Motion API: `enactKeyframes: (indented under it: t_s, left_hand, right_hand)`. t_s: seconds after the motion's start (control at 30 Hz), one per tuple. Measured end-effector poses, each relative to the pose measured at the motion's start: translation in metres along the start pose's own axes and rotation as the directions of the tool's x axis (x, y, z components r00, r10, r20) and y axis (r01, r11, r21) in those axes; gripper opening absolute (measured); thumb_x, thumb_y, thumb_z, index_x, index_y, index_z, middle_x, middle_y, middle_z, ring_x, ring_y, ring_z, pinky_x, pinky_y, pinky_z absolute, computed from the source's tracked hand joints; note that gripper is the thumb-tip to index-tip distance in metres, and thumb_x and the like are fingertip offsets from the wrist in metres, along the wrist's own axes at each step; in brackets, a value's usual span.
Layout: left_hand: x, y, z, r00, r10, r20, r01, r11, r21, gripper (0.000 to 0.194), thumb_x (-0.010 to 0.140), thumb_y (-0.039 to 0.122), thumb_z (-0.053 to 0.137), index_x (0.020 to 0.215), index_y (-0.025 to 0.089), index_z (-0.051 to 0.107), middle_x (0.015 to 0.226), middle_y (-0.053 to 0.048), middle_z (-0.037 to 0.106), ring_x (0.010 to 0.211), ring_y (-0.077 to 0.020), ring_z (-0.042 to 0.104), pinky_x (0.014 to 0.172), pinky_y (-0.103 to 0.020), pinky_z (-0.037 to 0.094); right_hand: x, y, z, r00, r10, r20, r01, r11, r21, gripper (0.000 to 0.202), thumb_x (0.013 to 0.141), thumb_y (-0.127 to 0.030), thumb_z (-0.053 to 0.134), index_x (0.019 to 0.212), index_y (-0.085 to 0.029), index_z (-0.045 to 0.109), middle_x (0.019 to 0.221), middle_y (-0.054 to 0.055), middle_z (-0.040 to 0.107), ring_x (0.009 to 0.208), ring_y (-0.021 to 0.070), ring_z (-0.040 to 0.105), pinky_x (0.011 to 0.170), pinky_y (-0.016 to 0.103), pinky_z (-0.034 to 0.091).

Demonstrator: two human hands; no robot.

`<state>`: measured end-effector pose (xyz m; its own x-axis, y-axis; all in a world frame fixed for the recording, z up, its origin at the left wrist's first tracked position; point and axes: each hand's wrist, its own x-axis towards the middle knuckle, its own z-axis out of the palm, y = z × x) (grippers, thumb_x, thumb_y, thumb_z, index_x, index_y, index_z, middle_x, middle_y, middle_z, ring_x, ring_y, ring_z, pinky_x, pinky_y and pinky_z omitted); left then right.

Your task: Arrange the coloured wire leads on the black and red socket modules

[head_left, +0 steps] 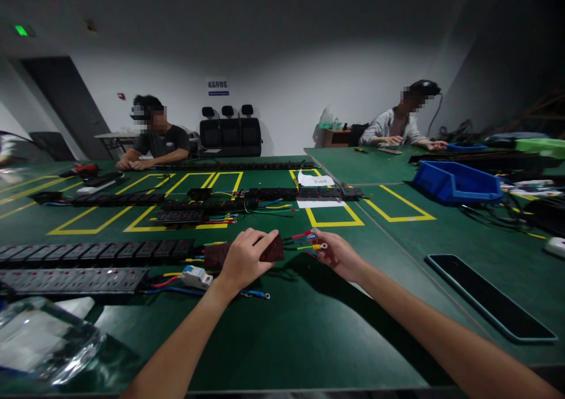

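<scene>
"Which way does the dark red socket block [278, 250] lie from you?"

"Ahead of me on the green surface [335, 340], under my left hand [247, 258]. Its long axis runs left to right, and short leads [301, 235] come out of its right end toward my right hand [338, 255]. So my left is nearer the block itself, my right nearer the lead tips."

"And how are your hands set?"

"The left is bent over the block, gripping it with the thumb on the near side. The right pinches lead ends between thumb and fingertips; how many, I can't tell, since they crowd together. A metal ring terminal [323, 246] on a yellow-green lead shows against those fingers."

"What's it all made of?"

"The block looks like hard plastic, a flat oblong with small red marks on top. The leads are thin and look bendy, coloured red, blue and yellow-green. To the left, a long black socket strip [88, 250] runs roughly in line, its face divided into repeating squares. On the block's near left sits a boxy white breaker [197, 276]. Well apart on the right lies a phone [489, 298], smooth and dark, with a pale rim."
</scene>
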<state>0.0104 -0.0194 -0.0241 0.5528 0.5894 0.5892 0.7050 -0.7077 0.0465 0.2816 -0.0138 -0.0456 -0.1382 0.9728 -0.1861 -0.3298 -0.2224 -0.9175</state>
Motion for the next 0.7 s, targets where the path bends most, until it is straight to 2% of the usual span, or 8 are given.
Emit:
enactKeyframes:
  t_s: [0.13, 0.2, 0.3, 0.37, 0.43, 0.47, 0.53, 0.7]
  left_hand:
    - [0.000, 0.000, 0.002, 0.999, -0.041, 0.025, 0.041, 0.999, 0.013, 0.071, 0.074, 0.019, 0.084, 0.139, 0.020, 0.057, 0.111, -0.010, 0.069, 0.099, -0.0285, 0.061, 0.087, -0.043, 0.051]
    - [0.000, 0.001, 0.003, 0.998, -0.051, 0.032, 0.051, 0.998, 0.021, 0.072, 0.074, 0.020, 0.084, 0.140, 0.022, 0.056, 0.111, -0.009, 0.069, 0.099, -0.0280, 0.061, 0.087, -0.043, 0.051]
    - [0.000, 0.001, 0.003, 0.998, -0.045, 0.046, 0.043, 0.998, 0.043, 0.072, 0.074, 0.020, 0.084, 0.141, 0.023, 0.056, 0.110, -0.009, 0.068, 0.099, -0.0285, 0.061, 0.085, -0.043, 0.051]
    - [-0.001, 0.001, 0.003, 0.997, -0.044, 0.057, 0.041, 0.998, 0.049, 0.073, 0.074, 0.020, 0.084, 0.141, 0.023, 0.055, 0.111, -0.009, 0.068, 0.100, -0.0286, 0.061, 0.085, -0.043, 0.051]
    - [-0.001, 0.001, 0.003, 0.997, -0.046, 0.064, 0.043, 0.998, 0.042, 0.073, 0.074, 0.020, 0.085, 0.141, 0.022, 0.055, 0.112, -0.009, 0.068, 0.101, -0.0285, 0.061, 0.086, -0.042, 0.051]
    - [-0.001, 0.001, 0.003, 0.997, -0.047, 0.065, 0.044, 0.998, 0.038, 0.073, 0.075, 0.020, 0.084, 0.141, 0.022, 0.055, 0.112, -0.009, 0.068, 0.101, -0.0284, 0.061, 0.086, -0.042, 0.051]
    - [0.000, 0.002, 0.003, 0.997, -0.042, 0.064, 0.040, 0.999, 0.036, 0.071, 0.076, 0.021, 0.084, 0.141, 0.020, 0.055, 0.112, -0.009, 0.068, 0.101, -0.0286, 0.061, 0.086, -0.042, 0.051]
    - [0.000, 0.005, 0.000, 0.997, 0.021, 0.075, -0.025, 0.999, 0.045, 0.066, 0.077, 0.021, 0.082, 0.138, 0.019, 0.057, 0.111, -0.009, 0.069, 0.099, -0.0291, 0.061, 0.082, -0.042, 0.050]
  right_hand:
    - [-0.002, 0.000, 0.001, 0.975, -0.221, -0.008, 0.210, 0.939, -0.270, 0.042, 0.081, -0.059, 0.071, 0.079, -0.017, 0.068, 0.059, -0.003, 0.050, 0.049, 0.0096, 0.039, 0.042, 0.022, 0.023]
    - [-0.005, 0.001, 0.002, 0.926, -0.376, 0.026, 0.342, 0.809, -0.477, 0.044, 0.083, -0.060, 0.068, 0.073, -0.017, 0.068, 0.056, -0.002, 0.049, 0.051, 0.0114, 0.040, 0.045, 0.025, 0.028]
    - [-0.010, 0.001, 0.004, 0.801, -0.590, 0.099, 0.476, 0.527, -0.704, 0.039, 0.088, -0.053, 0.065, 0.068, -0.019, 0.067, 0.062, 0.001, 0.058, 0.057, 0.0153, 0.048, 0.054, 0.028, 0.036]
    - [-0.013, 0.001, 0.005, 0.736, -0.660, 0.150, 0.499, 0.379, -0.779, 0.035, 0.091, -0.047, 0.062, 0.071, -0.020, 0.069, 0.067, 0.003, 0.063, 0.060, 0.0169, 0.052, 0.059, 0.030, 0.039]
    - [-0.013, 0.000, 0.004, 0.714, -0.676, 0.185, 0.504, 0.312, -0.806, 0.032, 0.093, -0.045, 0.061, 0.073, -0.021, 0.070, 0.069, 0.004, 0.065, 0.062, 0.0173, 0.054, 0.061, 0.031, 0.040]
    - [-0.012, -0.001, 0.003, 0.714, -0.675, 0.186, 0.505, 0.312, -0.804, 0.032, 0.093, -0.045, 0.061, 0.075, -0.021, 0.071, 0.071, 0.004, 0.066, 0.063, 0.0177, 0.055, 0.062, 0.031, 0.041]
    - [-0.009, -0.002, 0.000, 0.740, -0.656, 0.148, 0.500, 0.390, -0.773, 0.034, 0.092, -0.047, 0.060, 0.077, -0.020, 0.073, 0.073, 0.005, 0.067, 0.067, 0.0187, 0.057, 0.063, 0.031, 0.042]
    - [-0.003, -0.004, -0.001, 0.904, -0.427, 0.039, 0.373, 0.739, -0.561, 0.039, 0.085, -0.056, 0.065, 0.082, -0.018, 0.075, 0.069, 0.003, 0.063, 0.058, 0.0146, 0.050, 0.047, 0.024, 0.036]
